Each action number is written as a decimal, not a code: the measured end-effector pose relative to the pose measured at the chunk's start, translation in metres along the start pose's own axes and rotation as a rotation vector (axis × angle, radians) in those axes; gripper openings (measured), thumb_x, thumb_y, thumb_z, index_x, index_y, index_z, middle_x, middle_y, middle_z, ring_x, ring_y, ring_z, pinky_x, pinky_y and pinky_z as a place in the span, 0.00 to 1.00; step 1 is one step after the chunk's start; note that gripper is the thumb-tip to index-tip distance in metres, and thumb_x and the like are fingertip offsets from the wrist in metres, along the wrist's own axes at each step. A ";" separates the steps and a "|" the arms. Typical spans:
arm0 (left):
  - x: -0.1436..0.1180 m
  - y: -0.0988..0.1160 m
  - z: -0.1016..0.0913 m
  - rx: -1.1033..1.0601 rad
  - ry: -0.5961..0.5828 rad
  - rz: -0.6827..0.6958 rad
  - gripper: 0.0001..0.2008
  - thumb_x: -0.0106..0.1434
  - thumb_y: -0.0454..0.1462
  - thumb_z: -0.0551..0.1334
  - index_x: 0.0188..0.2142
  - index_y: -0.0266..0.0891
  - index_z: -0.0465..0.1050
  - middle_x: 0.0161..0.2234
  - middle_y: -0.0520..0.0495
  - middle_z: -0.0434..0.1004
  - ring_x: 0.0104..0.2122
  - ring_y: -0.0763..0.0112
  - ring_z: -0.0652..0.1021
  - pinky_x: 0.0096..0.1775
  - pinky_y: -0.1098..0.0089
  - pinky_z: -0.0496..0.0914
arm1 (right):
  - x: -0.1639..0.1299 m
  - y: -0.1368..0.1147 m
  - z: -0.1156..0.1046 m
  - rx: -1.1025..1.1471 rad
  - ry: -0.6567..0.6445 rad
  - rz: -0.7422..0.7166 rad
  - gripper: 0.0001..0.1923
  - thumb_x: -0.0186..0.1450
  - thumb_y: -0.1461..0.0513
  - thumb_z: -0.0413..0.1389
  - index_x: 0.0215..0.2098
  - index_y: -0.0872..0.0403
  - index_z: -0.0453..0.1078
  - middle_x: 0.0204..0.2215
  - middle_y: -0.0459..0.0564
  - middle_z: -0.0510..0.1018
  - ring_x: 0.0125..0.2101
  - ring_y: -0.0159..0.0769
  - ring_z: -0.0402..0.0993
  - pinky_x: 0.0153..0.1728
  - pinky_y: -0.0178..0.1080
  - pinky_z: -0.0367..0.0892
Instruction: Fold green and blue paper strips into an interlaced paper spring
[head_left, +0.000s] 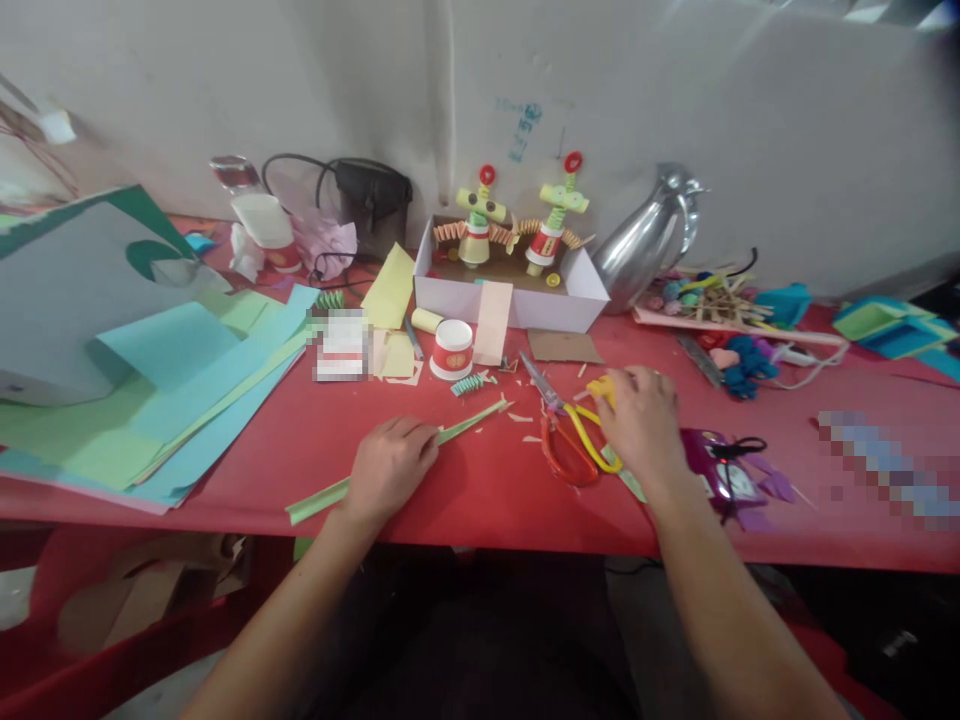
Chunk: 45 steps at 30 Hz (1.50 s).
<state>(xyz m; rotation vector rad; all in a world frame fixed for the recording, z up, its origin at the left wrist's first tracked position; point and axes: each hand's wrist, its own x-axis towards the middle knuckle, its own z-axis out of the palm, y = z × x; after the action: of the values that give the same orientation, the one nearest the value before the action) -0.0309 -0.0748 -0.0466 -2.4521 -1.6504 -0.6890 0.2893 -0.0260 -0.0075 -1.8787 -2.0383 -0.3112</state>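
The left hand [390,468] has its fingers clamped on a long green paper strip [465,420] lying flat on the red table [480,500], while the right hand [643,425] seems to close over the yellow-handled scissors [574,440], so the person would do best pinning the strip down firmly and getting a proper grip on the handles.

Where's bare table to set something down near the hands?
Bare red table lies between the left hand holding the green strip and the scissors. It is crowded by the paper sheets and the right hand.
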 end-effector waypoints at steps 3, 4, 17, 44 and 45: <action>-0.002 -0.007 -0.004 -0.053 -0.032 0.092 0.10 0.67 0.35 0.57 0.38 0.39 0.78 0.38 0.43 0.82 0.37 0.62 0.79 0.40 0.64 0.73 | -0.020 -0.052 -0.006 0.479 -0.099 -0.339 0.10 0.69 0.63 0.52 0.46 0.52 0.74 0.46 0.55 0.77 0.48 0.44 0.72 0.52 0.47 0.66; -0.002 -0.009 -0.005 -0.063 -0.041 0.108 0.10 0.67 0.35 0.57 0.38 0.39 0.78 0.39 0.43 0.82 0.37 0.63 0.79 0.40 0.64 0.73 | -0.025 -0.067 -0.004 0.586 -0.140 -0.391 0.09 0.69 0.62 0.53 0.45 0.51 0.75 0.45 0.53 0.77 0.47 0.42 0.73 0.52 0.45 0.67; 0.000 -0.015 -0.005 0.031 0.050 0.297 0.08 0.68 0.34 0.58 0.41 0.38 0.77 0.35 0.46 0.81 0.34 0.65 0.79 0.37 0.64 0.70 | -0.006 -0.103 0.033 0.619 -0.203 -0.647 0.10 0.69 0.68 0.54 0.41 0.54 0.77 0.40 0.52 0.80 0.41 0.40 0.73 0.45 0.42 0.68; -0.006 -0.003 -0.019 0.175 -0.181 0.463 0.14 0.69 0.29 0.52 0.50 0.31 0.72 0.43 0.39 0.75 0.42 0.58 0.72 0.44 0.58 0.71 | -0.015 -0.100 0.032 0.263 -0.147 -0.892 0.12 0.72 0.67 0.48 0.37 0.58 0.73 0.33 0.53 0.74 0.36 0.40 0.64 0.36 0.41 0.60; -0.006 -0.002 -0.020 0.178 -0.191 0.455 0.15 0.69 0.29 0.52 0.50 0.31 0.72 0.43 0.39 0.75 0.41 0.57 0.72 0.45 0.58 0.71 | -0.016 -0.100 0.031 0.256 -0.146 -0.897 0.12 0.72 0.67 0.48 0.37 0.58 0.73 0.33 0.53 0.74 0.36 0.40 0.64 0.36 0.41 0.61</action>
<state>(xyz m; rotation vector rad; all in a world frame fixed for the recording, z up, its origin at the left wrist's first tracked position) -0.0407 -0.0857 -0.0321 -2.6792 -1.0738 -0.2422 0.1874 -0.0378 -0.0349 -0.7688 -2.7537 -0.1107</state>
